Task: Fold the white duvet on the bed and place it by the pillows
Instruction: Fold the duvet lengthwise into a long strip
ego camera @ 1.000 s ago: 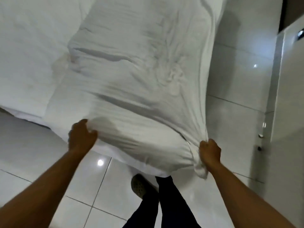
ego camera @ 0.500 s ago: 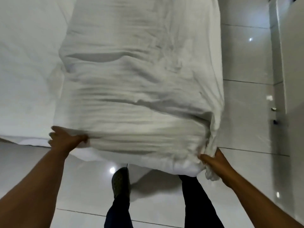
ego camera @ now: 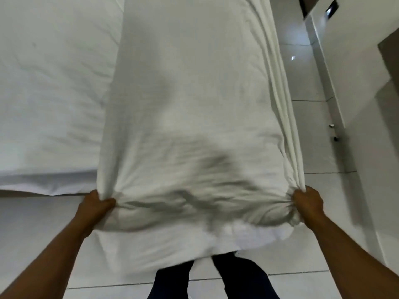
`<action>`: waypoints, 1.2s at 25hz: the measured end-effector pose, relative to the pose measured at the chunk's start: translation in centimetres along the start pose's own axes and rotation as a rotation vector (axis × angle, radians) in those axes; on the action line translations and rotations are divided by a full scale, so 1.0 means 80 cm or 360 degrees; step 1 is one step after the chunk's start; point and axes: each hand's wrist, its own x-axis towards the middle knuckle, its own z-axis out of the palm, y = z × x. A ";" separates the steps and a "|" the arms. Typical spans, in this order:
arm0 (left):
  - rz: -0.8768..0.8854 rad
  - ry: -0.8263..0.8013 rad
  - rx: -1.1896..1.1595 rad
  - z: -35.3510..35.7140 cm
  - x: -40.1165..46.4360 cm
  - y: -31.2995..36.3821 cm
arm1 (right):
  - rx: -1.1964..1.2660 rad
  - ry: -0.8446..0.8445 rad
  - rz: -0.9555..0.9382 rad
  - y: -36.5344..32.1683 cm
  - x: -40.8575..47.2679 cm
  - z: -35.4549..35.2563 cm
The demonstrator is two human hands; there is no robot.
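The white duvet (ego camera: 190, 100) lies as a long folded strip along the right side of the bed (ego camera: 49, 87), its near end hanging past the bed's foot over my legs. My left hand (ego camera: 95, 205) is shut on the duvet's near left corner. My right hand (ego camera: 307, 201) is shut on the near right corner, where several layered edges bunch together. The fabric between my hands is pulled taut and wrinkled. No pillows are in view.
The bed's foot edge (ego camera: 43, 188) runs across the left. Glossy white floor tiles (ego camera: 302, 87) lie to the right of the bed and under my feet. A white wall or cabinet panel (ego camera: 356, 61) stands at the right.
My hands have spread wider apart and pulled the duvet's near end toward me. The duvet now lies straighter and flatter along the bed, with the earlier bulging folds smoothed.
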 end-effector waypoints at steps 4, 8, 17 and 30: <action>-0.0067 -0.0218 -0.0249 0.024 -0.001 -0.019 | 0.0070 -0.0467 0.0298 0.047 -0.048 0.034; -0.0039 -0.0054 -0.0277 0.065 -0.010 -0.062 | -0.0067 -0.0274 0.0264 0.107 -0.058 0.071; 0.0129 0.0130 -0.0147 0.076 0.010 -0.126 | -0.0223 -0.0266 -0.0097 0.137 0.054 0.106; -0.0171 -0.0029 -0.0338 0.130 0.082 -0.145 | 0.0387 -0.0842 0.0245 0.090 0.121 0.163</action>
